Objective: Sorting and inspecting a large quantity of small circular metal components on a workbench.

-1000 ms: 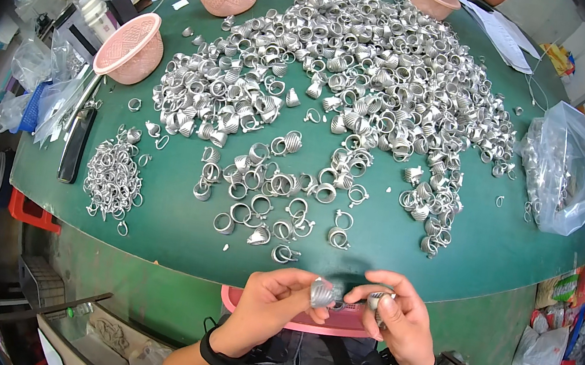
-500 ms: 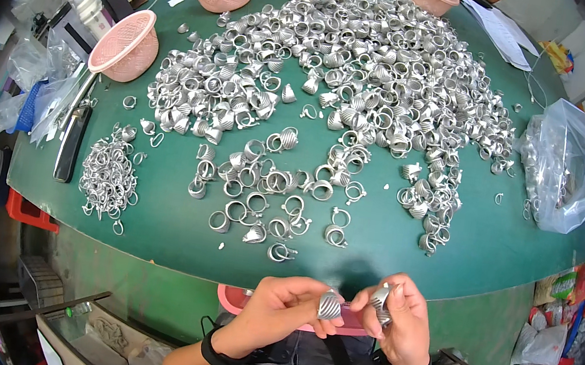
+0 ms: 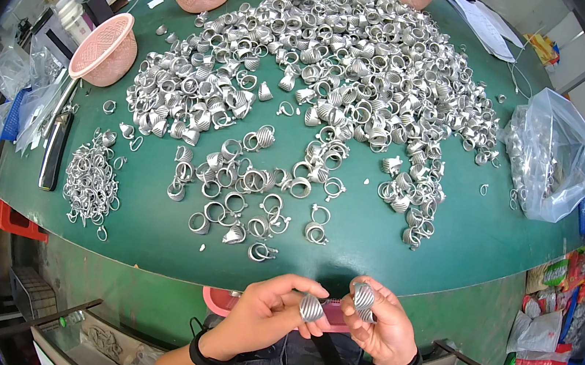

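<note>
Between the fingers of my left hand [image 3: 263, 317] is a wide silver ring [image 3: 310, 308] with slanting grooves. My right hand [image 3: 385, 331] pinches a second grooved ring [image 3: 364, 300], held upright a short gap to the right of the first. Both hands are in front of the table's near edge, above a pink tray [image 3: 219, 301] that my wrists and lap partly hide. On the green table [image 3: 343, 245] ahead lie several loose grooved rings [image 3: 256, 180]. A large heap of the same kind of rings [image 3: 368, 59] spreads across the far middle.
A small pile of thin rings [image 3: 91, 182] lies at left, beside a black-handled tool [image 3: 54, 151]. Pink baskets [image 3: 105, 51] stand along the left and far side. An open clear plastic bag [image 3: 557, 162] with metal pieces sits at right. Papers [image 3: 479, 26] lie at the far right.
The view has shifted slightly, so the table's things appear farther left. My right hand has turned its ring so more of the grooved face shows. Both hands keep their rings.
</note>
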{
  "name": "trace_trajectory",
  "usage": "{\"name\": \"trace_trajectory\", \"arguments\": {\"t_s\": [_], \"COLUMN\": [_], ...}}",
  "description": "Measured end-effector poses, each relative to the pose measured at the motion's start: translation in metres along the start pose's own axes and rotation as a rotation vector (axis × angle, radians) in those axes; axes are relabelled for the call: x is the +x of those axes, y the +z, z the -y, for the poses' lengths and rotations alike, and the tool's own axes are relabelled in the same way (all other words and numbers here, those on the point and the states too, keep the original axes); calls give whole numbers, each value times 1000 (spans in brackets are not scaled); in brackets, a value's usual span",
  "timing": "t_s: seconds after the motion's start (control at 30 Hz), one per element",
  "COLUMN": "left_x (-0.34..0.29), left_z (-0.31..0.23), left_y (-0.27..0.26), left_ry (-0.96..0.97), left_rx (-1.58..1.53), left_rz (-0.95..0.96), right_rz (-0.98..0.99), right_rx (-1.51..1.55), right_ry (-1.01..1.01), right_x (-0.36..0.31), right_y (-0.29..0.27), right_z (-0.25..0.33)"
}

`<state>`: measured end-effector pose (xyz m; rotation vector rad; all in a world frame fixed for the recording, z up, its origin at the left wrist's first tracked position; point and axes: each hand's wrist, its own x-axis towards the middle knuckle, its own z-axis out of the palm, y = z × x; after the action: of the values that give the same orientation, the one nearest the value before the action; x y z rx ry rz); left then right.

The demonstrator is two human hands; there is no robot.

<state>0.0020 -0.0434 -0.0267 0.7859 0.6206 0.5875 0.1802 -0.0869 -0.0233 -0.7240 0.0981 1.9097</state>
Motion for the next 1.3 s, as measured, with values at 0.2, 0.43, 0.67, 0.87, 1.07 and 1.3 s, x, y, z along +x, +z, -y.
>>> {"name": "trace_trajectory", "arguments": {"t_s": [0.2,0.43,0.67,0.87,1.07,1.3], "left_x": [-7,-15,-11,-6,-5,11], "left_z": [7,22,24,16,9,13], "left_y": [-1,-3,1,6,0,6], "left_ry": [114,294,413,541,249,579], "left_rx": [464,1181,1197,1112,766,937], "left_rz": [188,55,92,7,-411,-321], "right_rz": [-60,-291,-133,-13,-48,-74], "right_rx": [-200,-1196,-1686,-2197,-1564,-1415], "right_ry": [94,-79,-364,-723,-320,-266], "right_x": [-16,-33,13,63,40,11], "right_y": [-3,-8,52,46,44,46], "right_z": [4,12,39,24,21,13]}}
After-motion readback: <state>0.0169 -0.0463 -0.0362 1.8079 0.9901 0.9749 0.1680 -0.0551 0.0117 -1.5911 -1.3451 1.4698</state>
